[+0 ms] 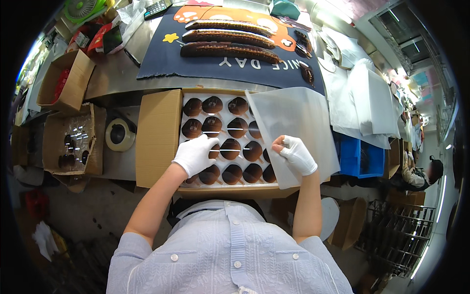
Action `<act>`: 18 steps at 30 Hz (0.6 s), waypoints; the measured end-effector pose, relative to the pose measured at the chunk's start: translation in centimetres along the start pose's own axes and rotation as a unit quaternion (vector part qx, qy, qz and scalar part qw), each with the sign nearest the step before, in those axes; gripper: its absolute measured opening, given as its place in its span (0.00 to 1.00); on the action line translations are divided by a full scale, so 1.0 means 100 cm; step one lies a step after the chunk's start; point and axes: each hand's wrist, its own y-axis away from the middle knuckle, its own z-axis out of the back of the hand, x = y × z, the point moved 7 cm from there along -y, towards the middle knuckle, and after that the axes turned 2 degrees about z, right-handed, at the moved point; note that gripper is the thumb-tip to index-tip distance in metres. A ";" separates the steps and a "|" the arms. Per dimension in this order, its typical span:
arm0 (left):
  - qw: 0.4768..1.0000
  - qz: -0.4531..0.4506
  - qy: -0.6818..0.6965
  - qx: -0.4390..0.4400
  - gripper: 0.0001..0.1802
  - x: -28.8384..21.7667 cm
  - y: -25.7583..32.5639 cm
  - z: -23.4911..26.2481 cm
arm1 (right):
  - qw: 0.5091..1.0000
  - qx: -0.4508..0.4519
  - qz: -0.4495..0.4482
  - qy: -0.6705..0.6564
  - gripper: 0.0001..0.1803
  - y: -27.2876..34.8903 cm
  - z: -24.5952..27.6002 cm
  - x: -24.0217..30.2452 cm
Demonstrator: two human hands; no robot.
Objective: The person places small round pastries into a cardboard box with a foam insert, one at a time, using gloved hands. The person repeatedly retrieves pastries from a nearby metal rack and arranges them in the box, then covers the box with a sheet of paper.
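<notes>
In front of me stands an open cardboard box with rows of round, brown-tinted sunglasses on white padding. Over its left half reaches my gloved left hand, fingers stretched out on the lenses with nothing seen lifted in them; the fingertips are partly hidden. My gloved right hand pinches the edge of a translucent plastic sheet between thumb and fingers. That sheet is folded back toward the right, covering the box's right part.
Beyond the box, a dark printed mat carries several long rows of stacked glasses. A tape roll and an open carton sit at left. To the right are a blue bin, plastic bags and another person.
</notes>
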 end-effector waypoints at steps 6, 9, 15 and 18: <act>0.994 -0.044 0.102 -0.021 0.39 -0.010 0.016 0.019 | 0.992 -0.055 0.100 -0.047 0.10 -0.016 -0.056 0.023; 0.897 0.038 0.440 -0.002 0.44 -0.016 0.016 0.006 | 0.996 -0.002 0.021 -0.088 0.15 -0.022 -0.105 0.039; 0.935 0.140 0.269 -0.185 0.41 0.038 0.023 0.021 | 0.960 -0.102 0.014 -0.261 0.33 -0.029 -0.053 -0.001; 0.949 0.188 0.230 -0.109 0.42 0.049 0.030 0.023 | 0.960 -0.143 -0.055 -0.234 0.34 -0.019 -0.027 -0.048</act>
